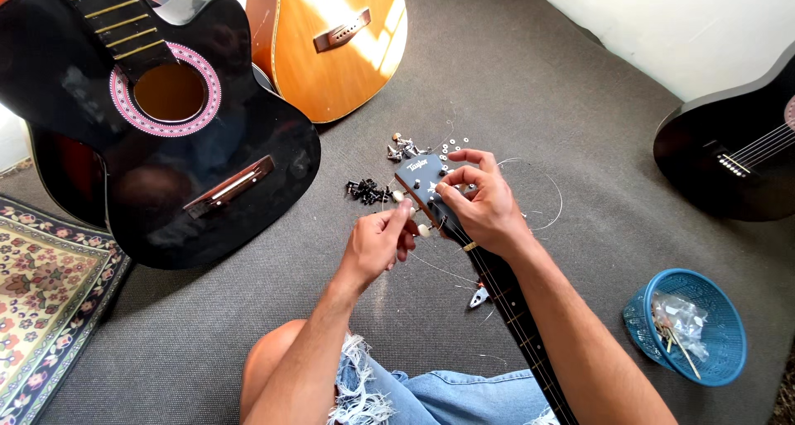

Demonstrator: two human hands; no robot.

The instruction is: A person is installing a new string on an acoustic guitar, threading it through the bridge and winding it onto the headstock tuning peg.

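A dark guitar headstock (418,176) sits at the frame's middle, its neck (513,309) running down toward my lap. My right hand (484,205) wraps over the headstock from the right, fingers pinched on its face. My left hand (381,243) is at the headstock's left edge, thumb and fingers closed on a cream tuning peg (407,212). Thin loose strings (546,193) curl off beside my right hand. Black screws (368,191) and metal tuner parts (403,149) lie on the grey carpet just beyond the headstock.
A stringless black guitar body (166,143) leans at the left, an orange-brown one (339,36) behind it. Another black guitar (729,152) lies at the right. A blue basket (687,325) with small bags sits lower right. A patterned rug (41,292) edges the left.
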